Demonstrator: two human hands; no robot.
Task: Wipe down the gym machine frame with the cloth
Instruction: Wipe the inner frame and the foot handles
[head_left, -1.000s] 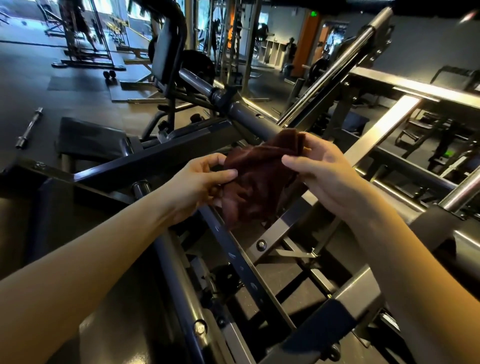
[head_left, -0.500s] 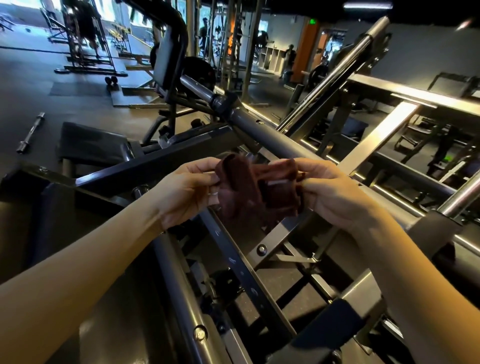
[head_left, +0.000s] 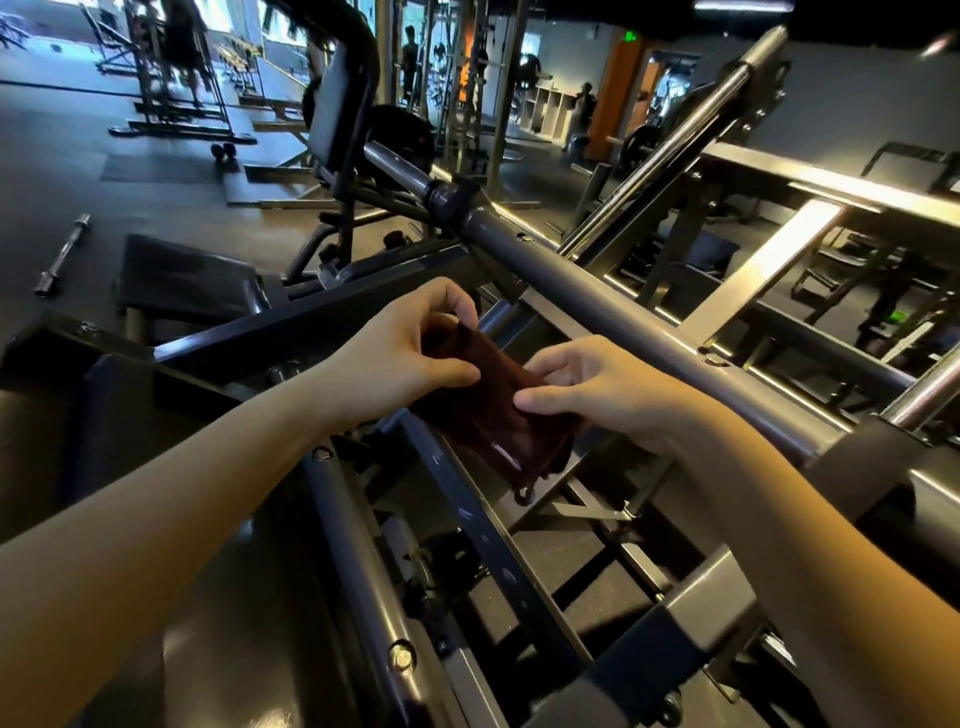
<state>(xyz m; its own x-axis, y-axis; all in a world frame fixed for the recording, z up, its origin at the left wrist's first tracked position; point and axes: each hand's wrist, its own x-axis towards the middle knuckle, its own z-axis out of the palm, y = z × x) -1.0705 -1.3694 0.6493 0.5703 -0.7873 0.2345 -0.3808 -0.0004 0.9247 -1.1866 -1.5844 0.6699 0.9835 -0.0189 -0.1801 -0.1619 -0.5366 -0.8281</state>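
The left hand and right hand pinch the cloth. Its long side slants down to the right, above the frame.

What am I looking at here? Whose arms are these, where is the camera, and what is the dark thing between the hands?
The camera sits on a person's head and looks forward and down, so the two bare arms are that person's own. The left hand and the right hand both pinch a dark red-brown cloth, bunched small. Beneath them run the grey steel bars of a gym machine frame, which the cloth is meant to wipe. On the floor at far left lies a short metal bar.
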